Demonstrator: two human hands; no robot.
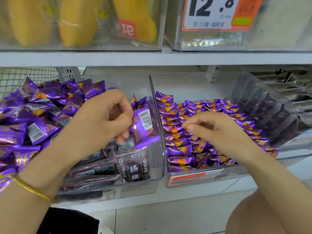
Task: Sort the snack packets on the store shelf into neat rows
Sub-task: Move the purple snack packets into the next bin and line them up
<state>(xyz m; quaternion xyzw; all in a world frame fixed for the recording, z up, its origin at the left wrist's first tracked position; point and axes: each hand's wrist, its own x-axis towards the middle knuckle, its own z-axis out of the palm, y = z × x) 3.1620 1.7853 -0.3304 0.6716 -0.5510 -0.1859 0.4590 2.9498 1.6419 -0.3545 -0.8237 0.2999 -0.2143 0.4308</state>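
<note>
On the lower shelf, over the left bin, your left hand pinches one purple packet in its fingers; your right hand curls on the right bin's packet rows, and I cannot tell if it grasps any.

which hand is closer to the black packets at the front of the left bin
Left. The left hand is just above the black packets, holding a purple packet; the right hand is over the next bin's rows.

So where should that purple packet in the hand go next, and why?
Probably across into the right bin: the left hand pinches a purple packet just beside it, and the right hand is over the neat rows there.
</note>
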